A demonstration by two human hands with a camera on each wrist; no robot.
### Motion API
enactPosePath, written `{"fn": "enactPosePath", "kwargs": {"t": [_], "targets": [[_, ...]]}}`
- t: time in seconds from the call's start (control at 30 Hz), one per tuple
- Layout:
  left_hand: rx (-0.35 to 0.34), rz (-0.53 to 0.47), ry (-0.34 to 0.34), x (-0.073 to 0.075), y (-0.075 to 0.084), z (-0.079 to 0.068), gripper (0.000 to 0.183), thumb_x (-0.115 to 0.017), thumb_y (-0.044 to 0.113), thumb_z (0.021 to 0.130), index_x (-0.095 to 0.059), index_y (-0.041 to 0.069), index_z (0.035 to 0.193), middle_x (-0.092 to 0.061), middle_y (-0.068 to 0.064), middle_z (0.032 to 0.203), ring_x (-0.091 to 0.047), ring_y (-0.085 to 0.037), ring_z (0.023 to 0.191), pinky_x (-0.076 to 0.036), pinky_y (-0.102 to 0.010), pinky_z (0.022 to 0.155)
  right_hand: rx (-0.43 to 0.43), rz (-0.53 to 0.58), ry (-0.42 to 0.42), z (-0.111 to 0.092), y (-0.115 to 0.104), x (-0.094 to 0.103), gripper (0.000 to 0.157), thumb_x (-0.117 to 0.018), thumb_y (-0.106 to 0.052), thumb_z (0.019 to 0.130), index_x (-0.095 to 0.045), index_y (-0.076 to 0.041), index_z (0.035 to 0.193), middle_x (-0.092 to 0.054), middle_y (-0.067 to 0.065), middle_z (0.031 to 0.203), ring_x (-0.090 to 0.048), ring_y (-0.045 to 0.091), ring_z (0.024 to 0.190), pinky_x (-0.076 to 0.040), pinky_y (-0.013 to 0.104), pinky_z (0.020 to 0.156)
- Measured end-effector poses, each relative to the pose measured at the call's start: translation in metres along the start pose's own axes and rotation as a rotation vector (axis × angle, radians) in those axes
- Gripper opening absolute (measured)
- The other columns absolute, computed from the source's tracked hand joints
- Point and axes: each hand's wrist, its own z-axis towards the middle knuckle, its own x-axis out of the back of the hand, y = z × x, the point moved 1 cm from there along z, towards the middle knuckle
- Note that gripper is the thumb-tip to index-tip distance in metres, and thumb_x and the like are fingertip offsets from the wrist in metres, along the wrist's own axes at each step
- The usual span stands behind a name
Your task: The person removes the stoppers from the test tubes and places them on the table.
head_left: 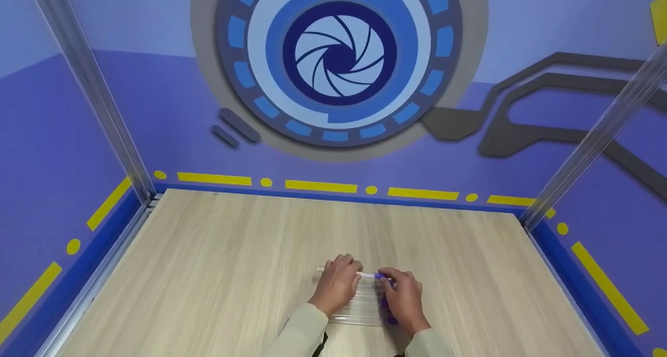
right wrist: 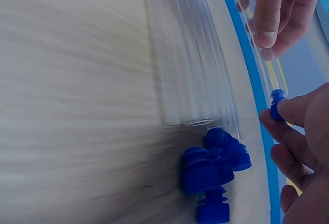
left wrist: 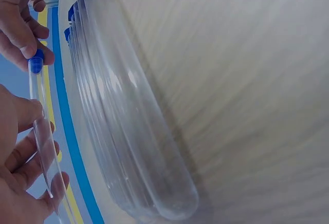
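My left hand (head_left: 337, 284) holds a clear test tube (left wrist: 46, 149) along its length, fingers and thumb around it. At the tube's mouth, my right hand (head_left: 406, 297) pinches a blue stopper (right wrist: 277, 100) between thumb and finger; its narrow end sits at the opening. Below both hands, several more clear tubes (right wrist: 187, 59) lie side by side on the wooden table. Loose blue stoppers (right wrist: 201, 171) lie in a small heap by the open ends of these tubes, under the right hand.
The pale wooden table (head_left: 219, 273) is bordered by a blue-purple back wall (head_left: 156, 112) and side walls. Metal posts (head_left: 96, 91) stand at its back corners. A dark strap shows at the left sleeve (head_left: 299, 331).
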Motion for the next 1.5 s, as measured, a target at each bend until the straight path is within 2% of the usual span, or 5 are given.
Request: {"fn": "enactPosePath", "kwargs": {"t": [0.4,0.8,1.2,1.33,1.5], "targets": [[-0.031,-0.011,-0.001,0.0008,0.0045,0.0024,0.006,-0.066,0.021,0.089,-0.067,0.018,0.094,-0.06,0.004,0.091,-0.057,-0.014,0.086,-0.042,-0.03,0.073,-0.007,0.009,0.051,-0.0022,0.0053,0.0016,0.016,-0.063,-0.011,0.091,-0.071,-0.018,0.104,-0.067,-0.005,0.094,-0.052,0.013,0.088,-0.029,0.035,0.082],[-0.085,0.009,0.081,0.0008,0.0046,0.0013,0.005,-0.067,0.02,0.087,-0.066,0.018,0.091,-0.06,0.004,0.088,-0.057,-0.014,0.083,-0.043,-0.029,0.072,0.052,-0.005,0.118,-0.0042,0.0064,-0.0005,0.015,-0.063,-0.01,0.091,-0.071,-0.016,0.103,-0.068,-0.003,0.092,-0.051,0.013,0.085,-0.029,0.035,0.081],[-0.052,-0.003,0.036,0.0,0.0074,0.0014,0.006,-0.067,0.02,0.088,-0.067,0.017,0.092,-0.06,0.003,0.089,-0.057,-0.014,0.083,-0.046,-0.031,0.073,0.053,-0.023,0.169,-0.0068,0.0044,-0.004,0.015,-0.063,-0.01,0.09,-0.07,-0.013,0.103,-0.07,-0.001,0.094,-0.052,0.014,0.086,-0.028,0.037,0.081],[-0.056,-0.005,0.032,0.0001,0.0073,0.001,0.006,-0.067,0.021,0.088,-0.067,0.017,0.092,-0.06,0.004,0.088,-0.057,-0.014,0.082,-0.045,-0.031,0.073,0.036,-0.012,0.147,-0.0064,0.0054,-0.0041,0.016,-0.062,-0.01,0.091,-0.07,-0.013,0.104,-0.07,-0.001,0.095,-0.052,0.015,0.087,-0.029,0.037,0.082],[-0.07,0.007,0.015,0.0005,0.0054,0.0013,0.006,-0.066,0.021,0.088,-0.067,0.017,0.092,-0.06,0.004,0.088,-0.058,-0.014,0.083,-0.046,-0.03,0.074,0.001,0.044,0.062,-0.004,0.0091,-0.0011,0.016,-0.06,-0.011,0.093,-0.069,-0.016,0.106,-0.067,-0.003,0.095,-0.05,0.014,0.089,-0.029,0.036,0.083]]}}
